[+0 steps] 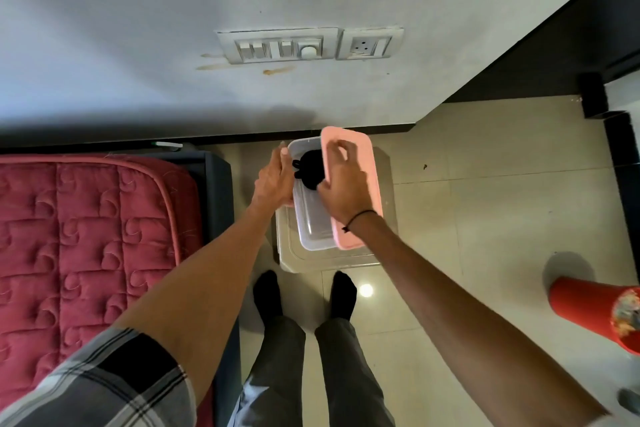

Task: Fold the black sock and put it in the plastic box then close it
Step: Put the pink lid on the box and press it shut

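Lid (360, 184) offset toward the box's (313, 229) right long edge — right hand (341, 184) pinching its left rim, left hand (273, 180) clasping the box's left wall — sock (310, 168) already inside.

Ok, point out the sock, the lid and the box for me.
sock (309, 173), head view, on its bundled middle inside the box.
lid (372, 184), head view, on its pink top, right of the hand.
box (313, 222), head view, on its bare clear floor.
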